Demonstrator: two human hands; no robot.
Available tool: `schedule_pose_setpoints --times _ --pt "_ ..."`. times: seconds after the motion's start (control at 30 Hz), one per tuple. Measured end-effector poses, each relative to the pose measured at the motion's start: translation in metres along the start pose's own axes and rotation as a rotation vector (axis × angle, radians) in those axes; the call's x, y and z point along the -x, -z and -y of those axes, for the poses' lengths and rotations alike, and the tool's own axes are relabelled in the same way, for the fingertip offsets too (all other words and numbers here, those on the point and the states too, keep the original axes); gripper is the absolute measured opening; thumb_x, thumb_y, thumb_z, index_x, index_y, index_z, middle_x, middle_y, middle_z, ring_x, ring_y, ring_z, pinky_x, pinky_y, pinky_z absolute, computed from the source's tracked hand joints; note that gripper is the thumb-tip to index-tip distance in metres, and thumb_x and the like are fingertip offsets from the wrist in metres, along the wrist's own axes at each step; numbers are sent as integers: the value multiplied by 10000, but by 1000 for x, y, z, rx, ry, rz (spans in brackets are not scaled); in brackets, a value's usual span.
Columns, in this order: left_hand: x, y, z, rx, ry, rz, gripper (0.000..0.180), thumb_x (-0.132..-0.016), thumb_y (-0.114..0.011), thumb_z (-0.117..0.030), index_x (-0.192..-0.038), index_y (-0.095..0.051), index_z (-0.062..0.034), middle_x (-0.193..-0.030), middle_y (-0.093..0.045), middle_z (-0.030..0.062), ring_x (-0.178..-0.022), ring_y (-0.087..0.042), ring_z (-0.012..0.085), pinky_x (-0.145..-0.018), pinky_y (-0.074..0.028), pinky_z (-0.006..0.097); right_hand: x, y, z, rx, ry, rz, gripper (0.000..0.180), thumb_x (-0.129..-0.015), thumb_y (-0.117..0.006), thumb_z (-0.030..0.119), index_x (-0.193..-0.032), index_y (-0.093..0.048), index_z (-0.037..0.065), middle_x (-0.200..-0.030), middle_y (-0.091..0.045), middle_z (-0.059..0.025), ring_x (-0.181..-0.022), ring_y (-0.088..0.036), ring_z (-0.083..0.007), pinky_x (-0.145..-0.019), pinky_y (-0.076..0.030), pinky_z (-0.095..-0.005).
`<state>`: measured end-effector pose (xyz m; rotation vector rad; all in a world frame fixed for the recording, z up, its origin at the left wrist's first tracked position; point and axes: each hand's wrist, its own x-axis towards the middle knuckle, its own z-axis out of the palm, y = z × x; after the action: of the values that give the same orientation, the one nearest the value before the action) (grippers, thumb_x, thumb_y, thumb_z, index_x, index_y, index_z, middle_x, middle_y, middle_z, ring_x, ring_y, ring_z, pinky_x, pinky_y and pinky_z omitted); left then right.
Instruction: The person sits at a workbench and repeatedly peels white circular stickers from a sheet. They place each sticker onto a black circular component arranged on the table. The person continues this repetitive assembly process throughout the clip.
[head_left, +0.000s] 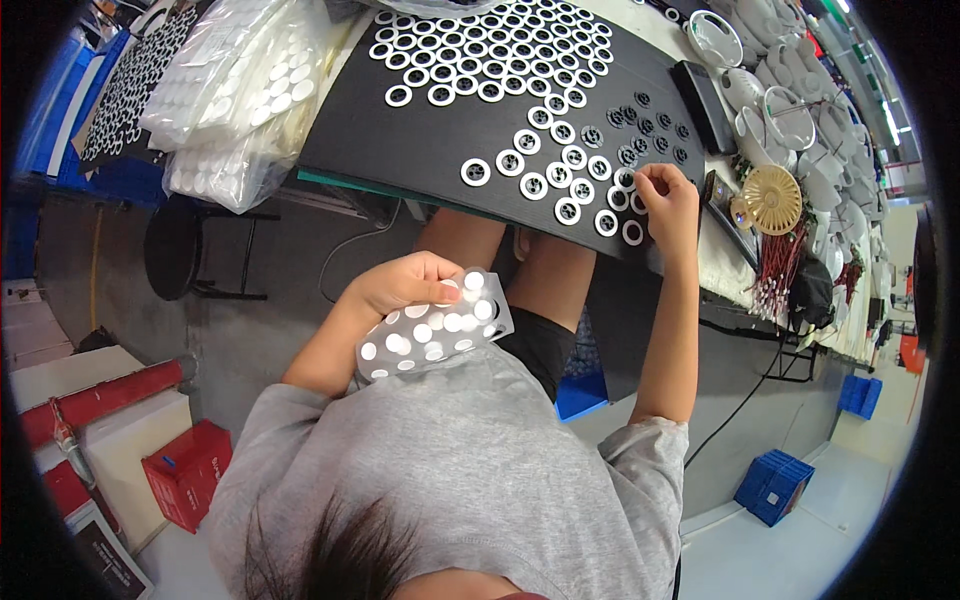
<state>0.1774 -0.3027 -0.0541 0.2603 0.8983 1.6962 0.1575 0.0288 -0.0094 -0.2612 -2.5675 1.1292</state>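
A clear sheet dotted with white round stickers [452,322] is gripped at its upper edge by my left hand [400,283], over my lap. My right hand [672,208] is at the right side of the black board [350,135], thumb and fingertips pinched together over a white-ringed black disc [624,180]. Whatever sits between those fingertips is hidden. More white-ringed discs [533,187] are scattered in loose rows near the front edge, and a dense group covers the far part. Black discs without white rings [628,156] lie beyond my right hand.
Plastic bags of white round pieces [235,100] sit left of the board. To the right are a black box [703,107], a phone-like device [730,215], a yellow fan-shaped part [771,199] and piled white housings [790,120]. A black stool [185,248] stands at left, a blue crate [774,487] at right.
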Motion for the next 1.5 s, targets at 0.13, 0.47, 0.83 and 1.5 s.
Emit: schedule_pose_setpoints --times 0.13,0.47,0.83,1.5 --pt "-1 2 3 18 8 18 260 -822 -592 -153 -977 -573 56 -869 -615 47 -746 -560 61 -662 -447 191 -1 1 -2 37 -17 -39 139 -728 -614 100 -789 -596 -24 -716 -580 -94 -616 -535 -155 -590 -431 -270" --pt "-5 5 6 0 35 -5 321 -772 -649 -172 -962 -572 75 -868 -626 71 -733 -585 83 -657 -466 199 -1 3 5 149 79 -62 118 -717 -605 89 -789 -603 -5 -748 -563 -119 -704 -552 -249 -657 -438 -319" --pt "-4 1 4 -67 9 -10 221 -822 -598 -176 -908 -586 27 -829 -608 16 -723 -538 43 -652 -432 184 7 -2 8 233 198 -86 127 -711 -622 102 -810 -617 23 -771 -550 -99 -750 -526 -247 -700 -413 -337" --pt "-15 -24 -13 -984 40 -101 443 -698 -666 -232 -1008 -483 27 -897 -594 161 -817 -590 227 -691 -451 304 122 -60 91 -102 504 411 331 -649 -650 52 -963 -547 41 -939 -524 -94 -849 -500 -262 -713 -396 -334"
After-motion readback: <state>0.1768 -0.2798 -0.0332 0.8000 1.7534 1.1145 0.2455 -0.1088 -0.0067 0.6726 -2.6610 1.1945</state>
